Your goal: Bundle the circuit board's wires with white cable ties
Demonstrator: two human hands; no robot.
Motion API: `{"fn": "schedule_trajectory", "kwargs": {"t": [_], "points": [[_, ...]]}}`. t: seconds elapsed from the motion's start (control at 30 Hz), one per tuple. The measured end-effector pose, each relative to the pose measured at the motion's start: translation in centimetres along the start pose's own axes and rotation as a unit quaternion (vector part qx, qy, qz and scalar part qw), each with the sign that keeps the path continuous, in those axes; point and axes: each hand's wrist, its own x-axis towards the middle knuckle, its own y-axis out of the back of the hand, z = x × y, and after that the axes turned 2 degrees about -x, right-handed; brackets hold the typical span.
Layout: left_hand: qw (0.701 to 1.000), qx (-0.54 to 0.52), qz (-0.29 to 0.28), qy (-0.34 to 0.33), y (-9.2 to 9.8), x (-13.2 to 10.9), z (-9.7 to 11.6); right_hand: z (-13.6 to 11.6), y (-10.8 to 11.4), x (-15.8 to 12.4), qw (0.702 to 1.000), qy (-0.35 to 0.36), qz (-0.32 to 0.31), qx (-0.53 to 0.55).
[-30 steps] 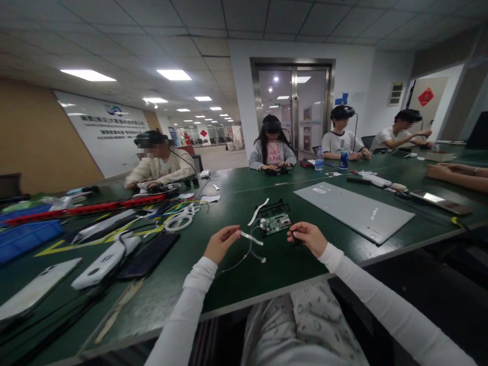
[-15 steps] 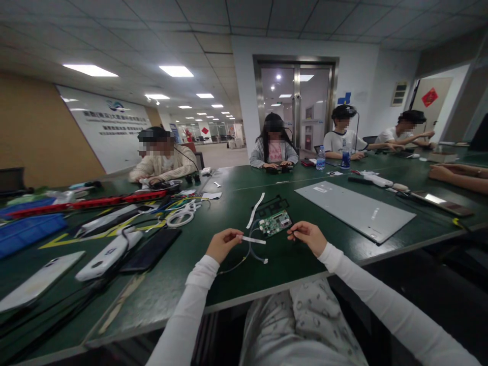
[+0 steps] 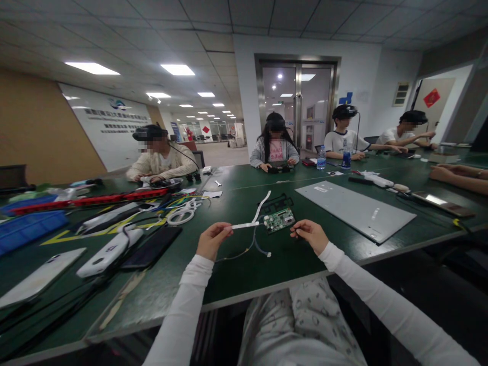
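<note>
My left hand [image 3: 212, 240] is closed, pinching one end of a flat white ribbon cable [image 3: 244, 225]. The cable points right toward a green circuit board [image 3: 280, 220]. A second white strip [image 3: 262, 206] rises behind it; whether the two are one piece I cannot tell. My right hand [image 3: 310, 236] is by the board's right edge with thumb and fingers pinched; what they hold, if anything, is too small to make out. Behind the board lies a black frame [image 3: 271, 203]. A thin grey cable with a white plug [image 3: 269, 254] loops below the board.
To the right lies a large grey panel [image 3: 354, 211]. On the left are a black phone [image 3: 152, 247], a white device [image 3: 109, 254], a white phone [image 3: 41, 277], coiled white cable [image 3: 181, 216] and a blue tray [image 3: 32, 231]. Several people sit around the green table [image 3: 244, 180].
My left hand has moved left and slightly up, bringing the ribbon cable's free part level with the board. The board and second strip have shifted slightly right in view. My right hand stays nearly still.
</note>
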Motion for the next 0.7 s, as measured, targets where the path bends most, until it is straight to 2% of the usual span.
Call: {"fn": "schedule_trajectory", "kwargs": {"t": [0.1, 0.27, 0.4, 0.53, 0.63, 0.7], "points": [[0.994, -0.093, 0.049, 0.019, 0.2, 0.2, 0.0, 0.0, 0.0, 0.0, 1.0, 0.0, -0.006, -0.004], [0.969, -0.219, 0.093, 0.063, 0.5, 0.6, 0.0, 0.0, -0.1, -0.2, 1.0, 0.008, -0.023, -0.009], [0.957, -0.231, 0.152, 0.087, 1.0, 1.1, -0.5, 0.1, -0.1, -0.2, 0.999, 0.011, -0.032, -0.011], [0.96, -0.12, 0.234, 0.099, 2.9, 2.3, -1.5, 0.2, -0.1, -0.3, 0.999, 0.011, -0.032, -0.012], [0.956, 0.088, 0.267, 0.09, 5.7, 3.3, -2.4, 0.1, -0.1, -0.3, 0.999, 0.011, -0.036, -0.018], [0.927, 0.261, 0.261, 0.071, 7.8, 3.7, -2.9, 0.0, -0.2, -0.3, 0.999, 0.011, -0.037, -0.02]]}}
